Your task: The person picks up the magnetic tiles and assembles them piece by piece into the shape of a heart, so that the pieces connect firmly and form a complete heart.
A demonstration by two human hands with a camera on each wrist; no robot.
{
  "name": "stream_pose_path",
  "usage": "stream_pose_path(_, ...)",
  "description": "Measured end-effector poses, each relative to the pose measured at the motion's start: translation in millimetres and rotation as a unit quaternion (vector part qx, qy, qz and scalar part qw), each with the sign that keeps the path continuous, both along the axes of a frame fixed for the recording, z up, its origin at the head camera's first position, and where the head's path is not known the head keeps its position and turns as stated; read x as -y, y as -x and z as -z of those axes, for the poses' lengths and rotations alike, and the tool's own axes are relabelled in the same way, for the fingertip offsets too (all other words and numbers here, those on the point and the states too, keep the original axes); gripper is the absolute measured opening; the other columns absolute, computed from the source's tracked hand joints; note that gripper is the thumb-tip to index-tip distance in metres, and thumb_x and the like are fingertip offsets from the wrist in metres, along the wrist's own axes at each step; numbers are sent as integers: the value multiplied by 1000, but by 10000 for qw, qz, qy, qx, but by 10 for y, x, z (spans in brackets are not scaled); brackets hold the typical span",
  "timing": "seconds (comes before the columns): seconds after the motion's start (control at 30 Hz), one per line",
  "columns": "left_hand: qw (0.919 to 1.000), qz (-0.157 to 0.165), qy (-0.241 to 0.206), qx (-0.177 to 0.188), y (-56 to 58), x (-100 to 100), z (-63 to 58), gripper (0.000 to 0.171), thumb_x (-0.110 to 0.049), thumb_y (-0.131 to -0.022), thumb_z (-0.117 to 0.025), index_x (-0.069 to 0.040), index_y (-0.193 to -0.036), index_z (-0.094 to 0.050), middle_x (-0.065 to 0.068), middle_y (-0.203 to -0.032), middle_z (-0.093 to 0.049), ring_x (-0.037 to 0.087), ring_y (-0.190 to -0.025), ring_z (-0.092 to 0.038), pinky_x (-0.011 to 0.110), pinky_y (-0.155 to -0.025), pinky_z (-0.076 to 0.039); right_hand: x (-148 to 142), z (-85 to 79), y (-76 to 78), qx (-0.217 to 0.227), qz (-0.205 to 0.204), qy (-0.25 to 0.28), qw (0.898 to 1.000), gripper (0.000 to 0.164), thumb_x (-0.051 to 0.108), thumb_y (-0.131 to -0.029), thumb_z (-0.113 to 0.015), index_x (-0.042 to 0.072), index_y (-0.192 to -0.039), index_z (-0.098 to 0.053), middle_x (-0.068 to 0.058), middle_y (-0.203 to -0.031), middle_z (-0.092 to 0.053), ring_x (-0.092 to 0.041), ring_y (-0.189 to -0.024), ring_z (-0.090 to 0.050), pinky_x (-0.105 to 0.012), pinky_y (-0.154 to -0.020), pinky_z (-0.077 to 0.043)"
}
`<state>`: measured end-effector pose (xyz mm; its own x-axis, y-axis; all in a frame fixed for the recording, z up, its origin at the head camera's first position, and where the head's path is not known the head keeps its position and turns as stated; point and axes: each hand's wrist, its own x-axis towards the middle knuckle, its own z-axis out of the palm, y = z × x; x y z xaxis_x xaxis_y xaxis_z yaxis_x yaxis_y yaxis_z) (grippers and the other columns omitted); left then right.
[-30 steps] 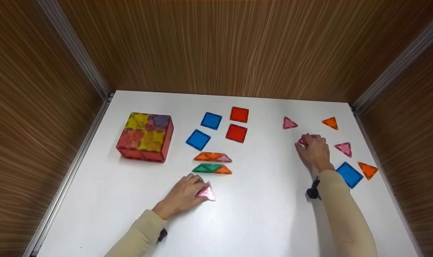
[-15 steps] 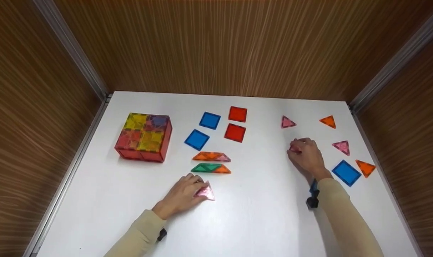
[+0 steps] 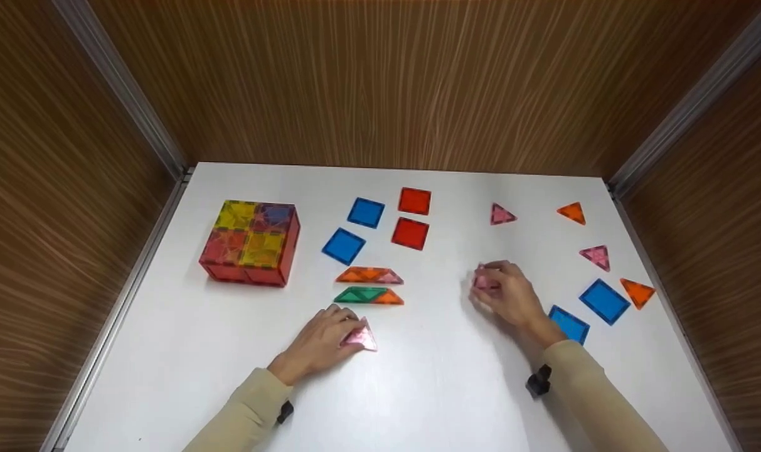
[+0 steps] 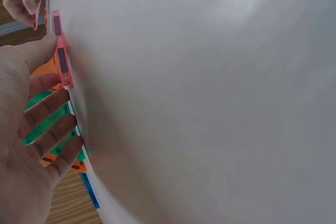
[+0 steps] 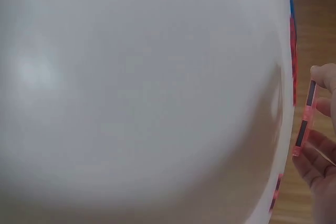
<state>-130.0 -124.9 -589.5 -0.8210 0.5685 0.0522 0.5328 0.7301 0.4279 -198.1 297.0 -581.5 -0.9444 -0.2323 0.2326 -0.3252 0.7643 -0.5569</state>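
My left hand (image 3: 319, 344) pinches a pink triangular magnetic tile (image 3: 364, 339) between thumb and index finger, low at the table. In the left wrist view this tile (image 4: 62, 59) shows edge-on, and the other fingers stretch beside it. My right hand (image 3: 510, 295) grips a second pink triangular tile (image 3: 482, 280), partly covered by its fingers; the right wrist view has the tile (image 5: 305, 121) tilted above the tabletop. Just beyond the left hand lie a green-and-orange strip of joined triangles (image 3: 362, 295) and an orange-and-pink strip (image 3: 362, 275).
A box of magnetic tiles (image 3: 272, 285) stands at the left. Blue squares (image 3: 366, 213) and red squares (image 3: 414, 201) lie in the back middle. On the right are pink triangles (image 3: 502, 215), orange triangles (image 3: 637, 293) and two blue squares (image 3: 604, 301). Wooden panels surround the table.
My right hand has carried its pink tile leftward and nearer, uncovering a blue square that lay under the forearm. The left hand has stayed in place with its tile.
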Motion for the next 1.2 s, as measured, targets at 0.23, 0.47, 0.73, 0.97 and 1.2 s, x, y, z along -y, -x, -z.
stream_pose_path(0.23,9999,-41,-20,131,-5,-2,-9,47,-45,-102,-68,-20,-141,-69,2,-134,-70,21,-121,-58,45,-105,-53,468,-18,-291,262,-843,-227,9958,41,22,-88,-87,10,-125,-77,-13,-132,-67,-25,-111,-68,-40,-90,-64)
stream_pose_path(0.47,9997,-19,2,229,-18,-40,-27,46,-43,-102,-69,-19,-141,-69,2,-136,-69,22,-122,-57,45,-107,-52,915,-29,-464,339,-1841,-666,9801,42,30,-90,-85,13,-127,-76,-10,-132,-68,-22,-114,-65,-39,-93,-62)
stream_pose_path(0.73,9996,39,96,263,-11,-116,-44,46,-44,-102,-69,-18,-139,-70,3,-137,-69,23,-124,-57,49,-115,-50,1221,15,-478,117,-2527,-1002,9623,40,33,-92,-82,15,-127,-76,-8,-129,-70,-17,-105,-64,-28,-86,-61)
stream_pose_path(0.97,9994,51,196,296,-9,-179,-44,46,-46,-102,-68,-18,-138,-70,2,-138,-68,22,-124,-56,44,-112,-50,1342,39,-504,-11,-2701,-1323,9537,44,37,-93,-81,16,-131,-75,-6,-131,-71,-18,-105,-61,-28,-85,-58)
stream_pose_path(1.2,9992,103,190,349,2,-233,-36,44,-45,-102,-68,-19,-136,-71,2,-139,-68,25,-130,-57,47,-115,-48,1427,32,-508,-65,-2816,-1444,9486,45,40,-95,-78,17,-134,-73,-6,-134,-71,-19,-112,-62,-33,-91,-58)
